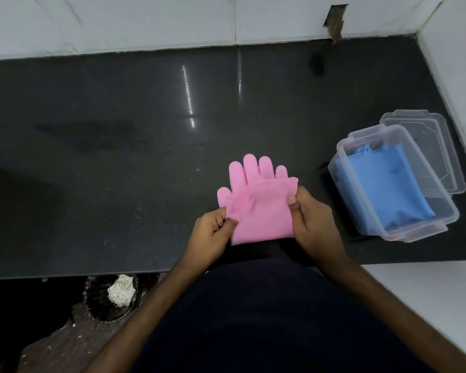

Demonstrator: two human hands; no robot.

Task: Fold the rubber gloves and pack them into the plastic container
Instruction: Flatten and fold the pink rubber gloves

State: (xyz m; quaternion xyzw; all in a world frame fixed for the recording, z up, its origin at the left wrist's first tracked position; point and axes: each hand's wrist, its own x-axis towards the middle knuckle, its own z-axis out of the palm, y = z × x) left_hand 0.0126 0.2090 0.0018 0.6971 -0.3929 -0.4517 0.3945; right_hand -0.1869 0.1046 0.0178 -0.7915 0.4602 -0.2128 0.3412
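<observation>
Pink glove (256,203) — folded, fingers pointing away; left hand (213,232) and right hand (312,219) pinched its side edges. Plastic container (441,227) lay rightward — nearer the right hand.

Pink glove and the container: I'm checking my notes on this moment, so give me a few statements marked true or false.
1. Both hands hold the pink glove. True: the left hand and right hand pinch its sides.
2. The container is empty. False: a folded blue glove lies inside.
3. The lid is snapped on the container. False: it lies behind the container, off it.
4. The pink glove's fingers point away from the person. True.
</observation>
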